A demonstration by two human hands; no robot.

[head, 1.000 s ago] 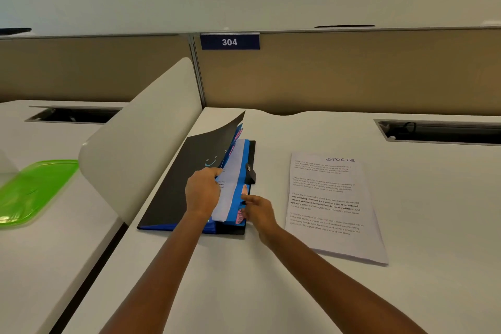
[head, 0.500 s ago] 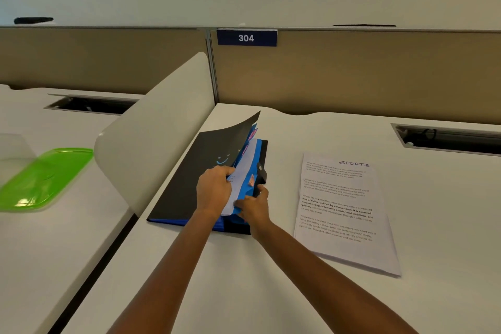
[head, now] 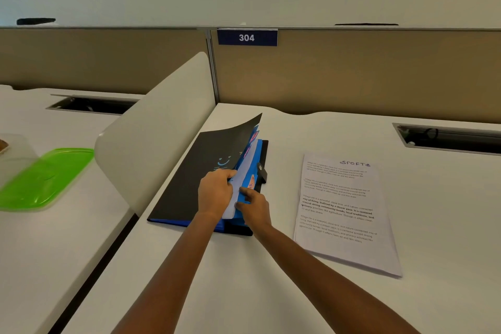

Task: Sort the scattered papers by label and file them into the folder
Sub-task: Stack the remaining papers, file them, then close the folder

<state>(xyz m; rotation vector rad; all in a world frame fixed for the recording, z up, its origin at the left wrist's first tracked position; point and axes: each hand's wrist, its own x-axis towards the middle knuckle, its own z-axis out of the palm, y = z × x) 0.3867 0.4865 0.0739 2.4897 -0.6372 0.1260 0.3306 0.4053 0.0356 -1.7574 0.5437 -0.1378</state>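
Note:
A black folder [head: 198, 171] with a blue smiley on its cover lies on the white desk, its cover lifted at the right edge. Blue dividers [head: 259, 154] with pink tabs show inside. My left hand [head: 215, 192] grips the raised cover and a white sheet [head: 245, 171] at their right edge. My right hand [head: 253, 206] rests on the blue dividers just right of that sheet, index finger pointing at a pink tab. A printed paper headed SPORTS [head: 341, 209] lies flat on the desk to the right of the folder.
A curved white partition [head: 154, 127] stands left of the folder. Beyond it a green tray [head: 46, 176] sits on the neighbouring desk. A cable slot [head: 447, 138] opens at the back right. A tan divider wall with a 304 sign [head: 247, 37] runs along the back.
My right hand has slid up from the folder's lower edge to the pink tab area. My left hand keeps holding the cover and sheet. The camera shifted slightly left.

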